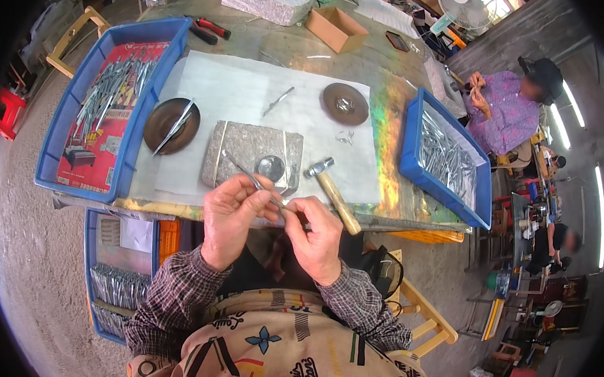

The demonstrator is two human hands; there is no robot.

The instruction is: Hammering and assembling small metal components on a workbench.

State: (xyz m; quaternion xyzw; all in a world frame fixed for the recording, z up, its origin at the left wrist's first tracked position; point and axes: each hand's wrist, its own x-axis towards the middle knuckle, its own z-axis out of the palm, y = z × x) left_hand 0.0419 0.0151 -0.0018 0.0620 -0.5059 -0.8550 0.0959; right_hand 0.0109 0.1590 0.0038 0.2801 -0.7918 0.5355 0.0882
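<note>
My left hand [234, 215] is closed round a slim metal rod [253, 178], thumb and fingers pinching it; its thin far end points up and left over a stone block [225, 141]. Close beside it, my right hand [314, 234] is closed in a pinch at the rod's near end, where the fingers hide the tip. The block has two pale bands round it and a round shiny metal disc [270, 167] on top. Just right of the block lies a hammer [336, 199] with a wooden handle. Another slim metal piece [278, 101] rests on the white sheet [212, 79].
Blue trays of slim metal pieces stand left [119, 188] and right [477, 211]. Brown round dishes sit left [154, 134] and right [332, 97]. Behind are pliers [211, 29], a cardboard box [336, 28] and a pale stone slab [266, 3]. A co-worker [504, 107] sits at right.
</note>
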